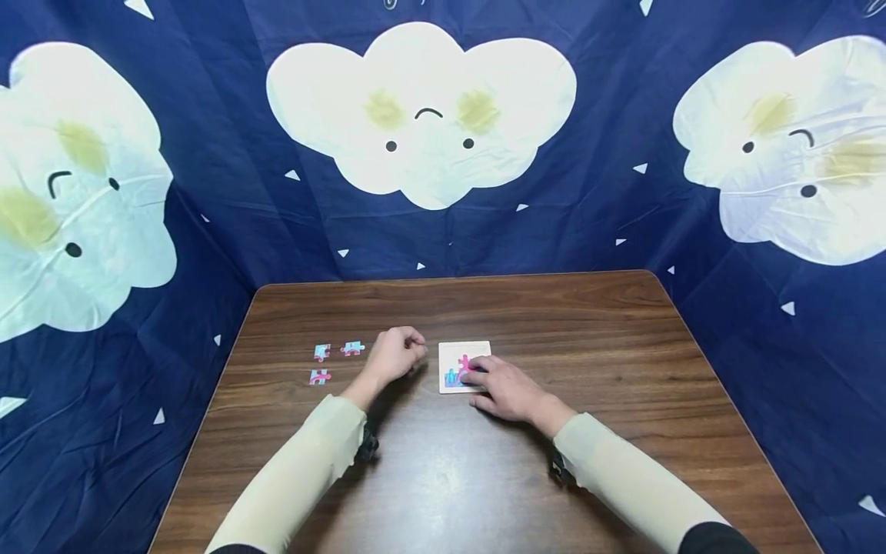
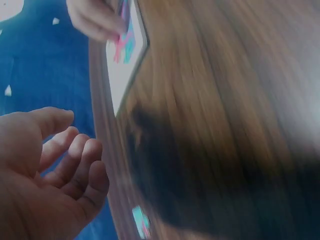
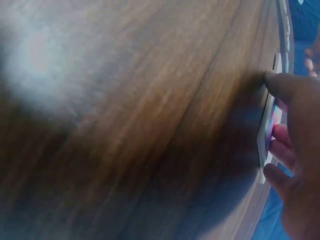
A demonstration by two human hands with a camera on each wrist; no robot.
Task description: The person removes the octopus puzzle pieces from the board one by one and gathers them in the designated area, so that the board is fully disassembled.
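Note:
A square white puzzle tray (image 1: 453, 351) lies near the middle of the table, with joined pink and blue jigsaw pieces (image 1: 453, 378) in its lower part. My right hand (image 1: 508, 391) reaches over the tray's right side, its fingertips resting on the pieces and covering some of them. In the right wrist view the thumb (image 3: 282, 85) lies along the tray's near edge. Left of the tray my left hand (image 1: 394, 355) hovers with loosely bent fingers and nothing between them. Beyond it, on the left, lie three loose jigsaw pieces (image 1: 353, 348), pink and light blue.
The brown wood-grain table (image 1: 588, 331) has rounded far corners. Dark blue cloth (image 1: 609, 208) with white clouds and small triangles hangs around its back and sides. Dark bands with small devices (image 1: 367, 445) sit under both wrists.

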